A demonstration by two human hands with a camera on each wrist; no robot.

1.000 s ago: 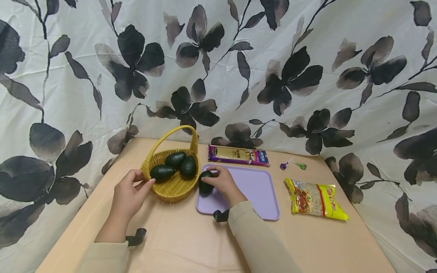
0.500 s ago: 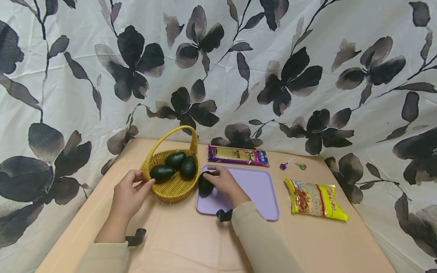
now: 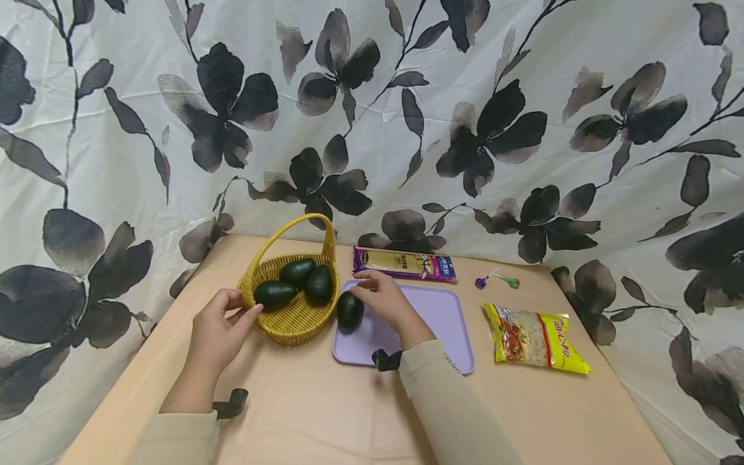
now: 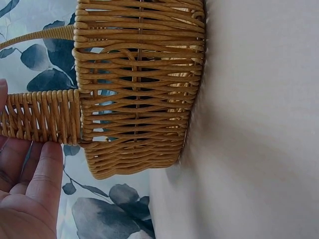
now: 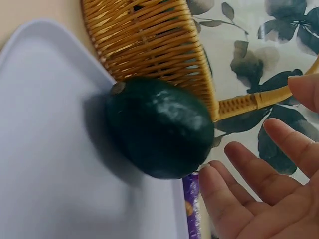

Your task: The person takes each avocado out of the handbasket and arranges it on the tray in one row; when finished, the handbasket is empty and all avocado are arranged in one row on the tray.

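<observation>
A yellow wicker basket [image 3: 298, 332] stands left of centre in the head view, holding 3 dark green avocados [image 3: 276, 295]. My left hand [image 3: 216, 337] pinches the base of its handle [image 4: 44, 115] between thumb and fingers. Another avocado [image 3: 351, 312] lies on the left side of a lilac tray [image 3: 433, 323], close beside the basket. Just above and right of that avocado is my right hand [image 3: 395, 305]. In the right wrist view its fingers [image 5: 254, 169] are spread and relaxed, a fingertip right by the avocado's end, with nothing held.
Behind the tray lies a purple-edged noodle packet [image 3: 405, 265]. Two lollipops [image 3: 482, 282] rest to its right. A yellow bag of food [image 3: 535, 339] lies right of the tray. A floral cloth [image 3: 372, 129] hangs behind the table.
My right hand has let go of the avocado on the tray and lifted slightly up and right. The left hand and basket have stayed in place.
</observation>
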